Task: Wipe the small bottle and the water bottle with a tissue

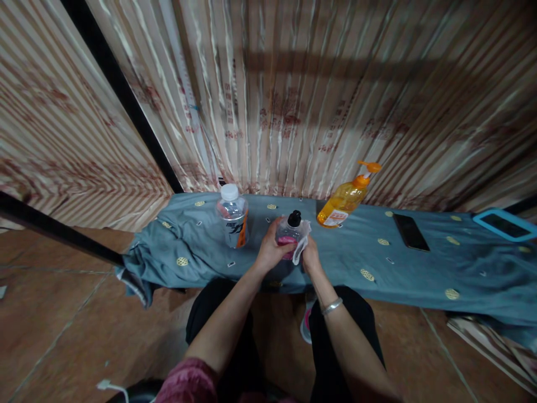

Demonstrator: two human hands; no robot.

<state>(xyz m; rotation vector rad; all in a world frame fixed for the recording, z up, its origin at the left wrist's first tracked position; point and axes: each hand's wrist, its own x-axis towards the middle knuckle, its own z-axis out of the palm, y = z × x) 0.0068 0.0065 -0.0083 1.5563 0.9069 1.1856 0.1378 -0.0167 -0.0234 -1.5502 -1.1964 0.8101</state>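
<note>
My left hand [272, 247] is wrapped around a clear bottle [288, 230] with a black cap and pink on its lower part. Against the bottle's right side, my right hand [310, 253] presses a white cloth or tissue [302, 242]; its fingers are partly hidden. The bottle stands upright over the bench, and I cannot tell whether its base touches the cover. To its left is a clear drink bottle [233, 218] with a white cap and an orange and black label. An orange pump bottle [344, 201] with yellow liquid is to the right, near the back edge.
A blue-grey patterned cloth [356, 263] covers the long bench. Farther right lie a dark phone [411, 232] and a blue-framed object [505, 224]. A striped curtain [285, 112] hangs behind, with a black pole [126, 101] at left. A white cable plug [104, 384] shows at lower left.
</note>
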